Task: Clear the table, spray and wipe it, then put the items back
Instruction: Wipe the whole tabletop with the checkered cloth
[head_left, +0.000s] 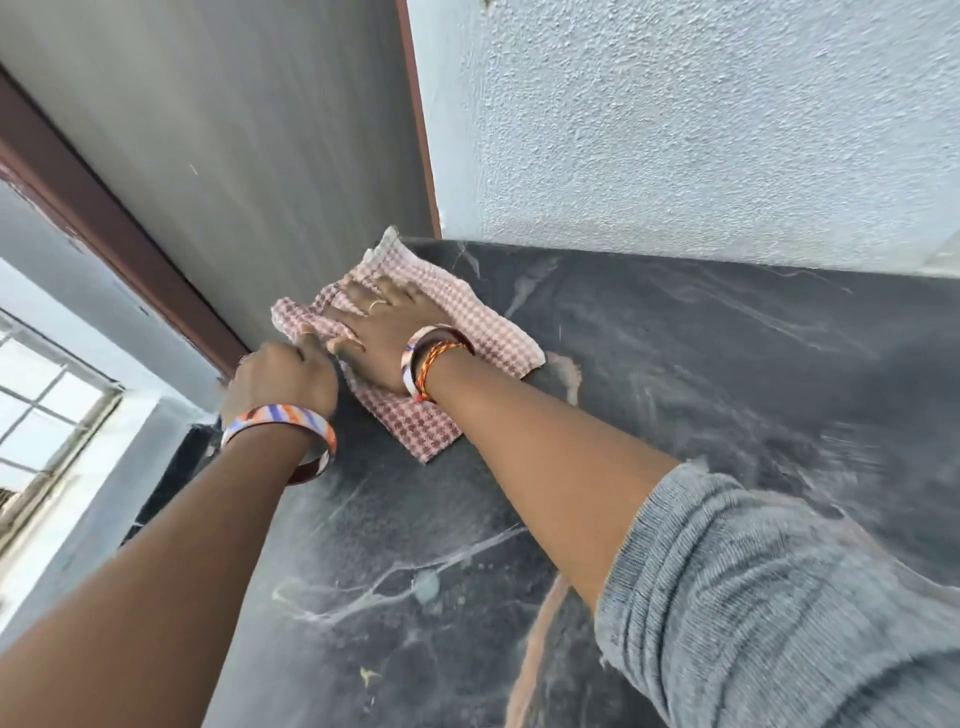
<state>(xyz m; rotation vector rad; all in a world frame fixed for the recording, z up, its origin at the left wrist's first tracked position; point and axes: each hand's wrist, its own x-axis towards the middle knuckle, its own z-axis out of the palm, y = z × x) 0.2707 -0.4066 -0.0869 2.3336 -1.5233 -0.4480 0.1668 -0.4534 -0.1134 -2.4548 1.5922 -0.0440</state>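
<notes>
Right hand (387, 332) flat on cloth (483, 332)

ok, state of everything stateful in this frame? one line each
cloth: spread flat on the table, far left corner
right hand: open, palm pressed on the cloth
left hand: closed, pinching the cloth's edge
table: dark marble top, nothing but the cloth on the visible part

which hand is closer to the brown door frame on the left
Left. The left hand grips the cloth's near-left edge right beside the door frame; the right hand lies flat on the cloth, farther right.
</notes>
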